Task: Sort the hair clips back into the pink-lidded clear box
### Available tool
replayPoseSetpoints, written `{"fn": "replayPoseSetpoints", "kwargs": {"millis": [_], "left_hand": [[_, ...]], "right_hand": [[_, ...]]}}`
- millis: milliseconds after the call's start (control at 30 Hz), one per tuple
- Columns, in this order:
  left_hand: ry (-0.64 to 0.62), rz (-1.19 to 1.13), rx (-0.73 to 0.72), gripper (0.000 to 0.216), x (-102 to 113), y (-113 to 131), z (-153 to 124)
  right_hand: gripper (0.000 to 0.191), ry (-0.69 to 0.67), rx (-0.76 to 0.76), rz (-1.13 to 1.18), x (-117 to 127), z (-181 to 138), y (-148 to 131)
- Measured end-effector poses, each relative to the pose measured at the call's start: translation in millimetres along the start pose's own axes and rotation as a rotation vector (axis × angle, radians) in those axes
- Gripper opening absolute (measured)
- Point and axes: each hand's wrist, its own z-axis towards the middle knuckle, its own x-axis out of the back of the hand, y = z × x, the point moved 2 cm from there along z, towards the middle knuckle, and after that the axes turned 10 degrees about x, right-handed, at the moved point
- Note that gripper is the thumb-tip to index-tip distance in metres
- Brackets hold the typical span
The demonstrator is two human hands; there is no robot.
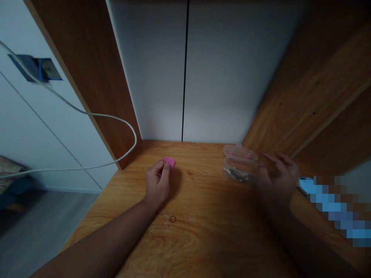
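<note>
A person's left hand (pixel 158 183), left of centre in the frame, pinches a small pink piece (pixel 169 162) between thumb and fingers (pixel 165 168) and presses it to the wood-grain tabletop (pixel 220 231). The smooth, rounded piece pokes out just above and to the right of the fingertips. At centre right, the blurred right hand (pixel 278 177) has its fingers spread apart and holds nothing. It sits just beside the right wall of a clear plastic box (pixel 239 172), the nearer hand to it, though contact cannot be made out. The box's hinged lid (pixel 240 151) lies open behind it, and its dark contents are too dim to identify. A cluster of thin elastic loops (pixel 165 219) lies flat below the left wrist. A white cable (pixel 95 114) arcs across the left of the frame.
</note>
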Motion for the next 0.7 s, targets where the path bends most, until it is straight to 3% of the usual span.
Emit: {"fn": "replayPoseSetpoints", "kwargs": {"millis": [67,133,267,467,567,700], "left_hand": [[-0.024,0.022,-0.026,0.038,0,1,-1],[-0.035,0.045,-0.045,0.038,0,1,-1],[-0.07,0.106,-0.08,0.038,-2,4,-2],[-0.214,0.359,-0.241,0.018,-11,14,-7],[-0.29,0.539,-0.316,0.027,-15,16,-12],[-0.392,0.642,-0.332,0.037,-17,15,-16]], "right_hand": [[0.032,0.076,-0.159,0.06,2,-6,14],[0.035,0.05,-0.227,0.105,-1,-12,16],[0.042,-0.181,-0.347,0.241,-18,-23,14],[0.047,-0.538,-0.267,0.486,-29,-30,-4],[0.055,-0.691,-0.24,0.634,-23,-33,-28],[0.075,-0.793,-0.23,0.837,-14,-41,-55]]}}
